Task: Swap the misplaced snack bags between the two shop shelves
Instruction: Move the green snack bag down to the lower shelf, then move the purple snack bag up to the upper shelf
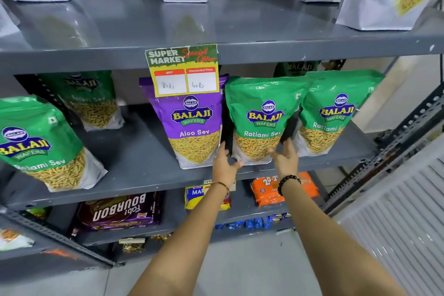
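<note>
Both grips spread wide, empty. Left hand [224,166] and right hand [286,160] flank the green Ratlami Sev bag [260,118], beside the purple Aloo Sev bag [192,122].

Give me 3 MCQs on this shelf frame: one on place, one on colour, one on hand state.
1. Where does the purple Aloo Sev bag stand?
A. Middle shelf, under the price tag
B. Top shelf
C. Floor

2. What colour is the Ratlami Sev bag between the hands?
A. Orange
B. Green
C. White

3. What state are the left hand and right hand in?
A. Both gripping a bag
B. Left gripping, right open
C. Both open, holding nothing

Answers:
1 A: it stands on the middle shelf, its top behind the price tag.
2 B: its upper pack is green, with a Ratlami Sev label.
3 C: the fingers are spread either side of the bag's base, closed on nothing.
</note>
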A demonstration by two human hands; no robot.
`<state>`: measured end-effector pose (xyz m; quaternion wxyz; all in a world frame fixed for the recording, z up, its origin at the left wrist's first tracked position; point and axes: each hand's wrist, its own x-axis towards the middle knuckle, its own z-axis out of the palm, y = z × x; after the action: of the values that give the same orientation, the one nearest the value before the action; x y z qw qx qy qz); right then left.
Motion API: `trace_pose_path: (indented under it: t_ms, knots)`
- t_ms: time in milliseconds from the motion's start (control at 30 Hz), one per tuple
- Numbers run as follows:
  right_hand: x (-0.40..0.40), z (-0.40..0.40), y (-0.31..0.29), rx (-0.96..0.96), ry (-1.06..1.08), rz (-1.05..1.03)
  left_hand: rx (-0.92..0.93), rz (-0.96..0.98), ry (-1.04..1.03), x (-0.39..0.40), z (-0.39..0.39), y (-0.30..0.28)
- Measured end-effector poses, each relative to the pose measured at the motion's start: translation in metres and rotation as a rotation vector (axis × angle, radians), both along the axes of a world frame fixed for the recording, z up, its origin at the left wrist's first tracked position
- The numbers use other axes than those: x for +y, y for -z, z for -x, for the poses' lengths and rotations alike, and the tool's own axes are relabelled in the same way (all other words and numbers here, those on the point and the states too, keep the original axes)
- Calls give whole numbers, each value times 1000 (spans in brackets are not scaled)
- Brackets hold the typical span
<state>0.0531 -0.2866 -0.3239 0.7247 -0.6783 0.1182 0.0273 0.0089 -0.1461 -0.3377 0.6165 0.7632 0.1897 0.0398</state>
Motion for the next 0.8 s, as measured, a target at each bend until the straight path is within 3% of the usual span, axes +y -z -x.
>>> trace_pose_path:
  t_ms: [267,500,800]
  knots:
    - [63,53,12,44,87,28,10,2,-136,38,56,9]
    - [113,54,7,41,-211,-21,32,-3,-353,97,55,0]
    - [133,6,-8,7,-430,54,47,16,-235,131,26,-9]
